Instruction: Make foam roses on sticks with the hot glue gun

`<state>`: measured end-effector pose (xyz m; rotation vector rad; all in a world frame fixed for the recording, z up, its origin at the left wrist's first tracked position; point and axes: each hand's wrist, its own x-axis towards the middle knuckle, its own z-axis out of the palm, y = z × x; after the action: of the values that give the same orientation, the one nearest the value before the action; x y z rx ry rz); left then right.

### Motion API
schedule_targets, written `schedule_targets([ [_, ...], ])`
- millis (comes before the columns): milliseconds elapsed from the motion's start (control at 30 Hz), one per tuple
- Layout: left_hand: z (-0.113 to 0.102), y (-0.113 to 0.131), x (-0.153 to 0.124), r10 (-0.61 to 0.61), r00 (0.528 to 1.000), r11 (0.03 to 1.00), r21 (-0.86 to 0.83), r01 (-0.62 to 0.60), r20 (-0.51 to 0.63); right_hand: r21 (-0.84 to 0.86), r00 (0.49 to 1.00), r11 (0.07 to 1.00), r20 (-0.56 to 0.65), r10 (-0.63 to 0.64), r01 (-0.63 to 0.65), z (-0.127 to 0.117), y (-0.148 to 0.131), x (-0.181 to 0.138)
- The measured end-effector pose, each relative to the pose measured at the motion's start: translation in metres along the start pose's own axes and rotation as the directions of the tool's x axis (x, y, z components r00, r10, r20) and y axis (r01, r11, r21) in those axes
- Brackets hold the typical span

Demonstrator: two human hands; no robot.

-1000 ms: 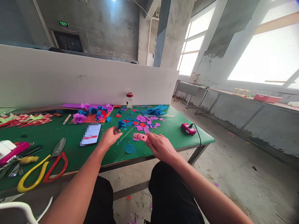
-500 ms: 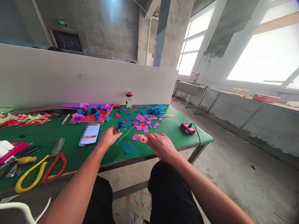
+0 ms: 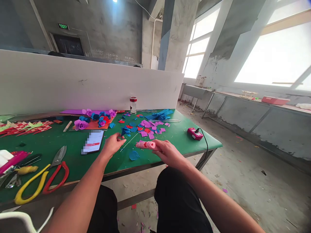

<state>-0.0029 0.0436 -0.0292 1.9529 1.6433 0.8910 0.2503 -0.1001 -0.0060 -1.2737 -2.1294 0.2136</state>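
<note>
My left hand [image 3: 113, 144] is closed, its fingertips pinching a small blue paper flower [image 3: 125, 131] from below. In my right hand [image 3: 167, 151] is a pink tool [image 3: 146, 145], by its shape a small glue gun, with a round end facing me. The fingers wrap its right side and hide part of it. Between the hands a thin white stick [image 3: 130, 142] lies on the green table [image 3: 155, 157]. A round blue paper piece [image 3: 134, 155] rests nearer the front edge. Purple paper petals [image 3: 151, 136], with red and blue ones among them, are scattered just beyond the tool.
Left of my hands lie a phone [image 3: 93, 142] and large scissors [image 3: 53, 165]. Finished paper flowers [image 3: 81, 124] sit behind the phone. A red-lidded jar [image 3: 133, 105] stands before the white partition [image 3: 102, 84]. At right is a pink power socket [image 3: 194, 133] with a black cord.
My right hand has turned the pink tool, so more of its length shows and it points left over the table. My left hand holds the blue flower in nearly the same place.
</note>
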Motion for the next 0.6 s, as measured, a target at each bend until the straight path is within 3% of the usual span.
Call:
schedule_targets([
  [267,-0.001,0.003,-0.003,-0.029,1.0,0.999,-0.013,0.029,0.01,0.242,0.998,0.968,0.034,0.056,-0.062,0.0,0.01,-0.003],
  [400,0.0,0.003,-0.003,-0.018,1.0,1.0,-0.017,0.018,-0.008,0.469,0.992,0.876,0.104,0.074,-0.114,0.002,0.02,-0.005],
  [600,0.0,0.001,-0.003,-0.005,1.0,0.999,-0.035,0.005,0.012,0.599,0.967,0.761,0.2,0.158,-0.249,0.007,0.046,-0.007],
])
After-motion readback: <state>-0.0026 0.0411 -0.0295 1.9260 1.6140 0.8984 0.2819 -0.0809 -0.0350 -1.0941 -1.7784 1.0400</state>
